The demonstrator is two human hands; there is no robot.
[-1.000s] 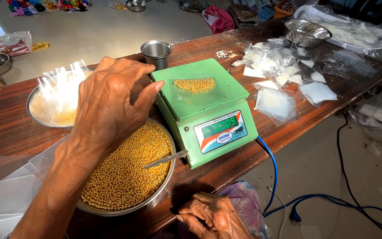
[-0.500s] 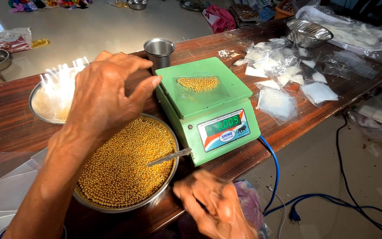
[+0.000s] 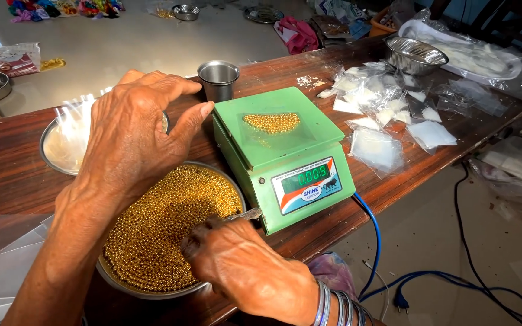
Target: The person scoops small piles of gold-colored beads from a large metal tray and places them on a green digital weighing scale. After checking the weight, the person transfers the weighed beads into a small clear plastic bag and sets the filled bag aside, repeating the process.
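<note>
While the long wooden table (image 3: pixel 19 163) is stretching across the scene, the round steel bowl (image 3: pixel 152 293) of golden beads (image 3: pixel 164 223) is sitting at its near edge, just left of the green weighing scale (image 3: pixel 285 151). These beads are tiny, glossy and round, filling the bowl almost to the rim in a heaped, shimmering mass. A much smaller pile of the same beads (image 3: pixel 272 122) is lying on the scale's platform, inside what looks like a clear bag. The scale's lit display is facing the near side, and a blue cable (image 3: pixel 374 241) is trailing from it down to the floor on the right.

The left hand (image 3: pixel 134 136) is hovering spread over the far rim of the bowl, fingers released and gripping nothing, the thumb reaching towards the scale. The right hand (image 3: pixel 243 268), bangles at its wrist, is resting on the bowl's near right rim, fingers curled around a small metal spoon (image 3: pixel 243 215) lying over the beads.

Farther off, a second steel bowl (image 3: pixel 61 148) is sitting behind the left hand, a small steel cup (image 3: pixel 219 78) is standing beyond the scale, and small clear packets (image 3: pixel 388 115) are lying scattered to the right.
</note>
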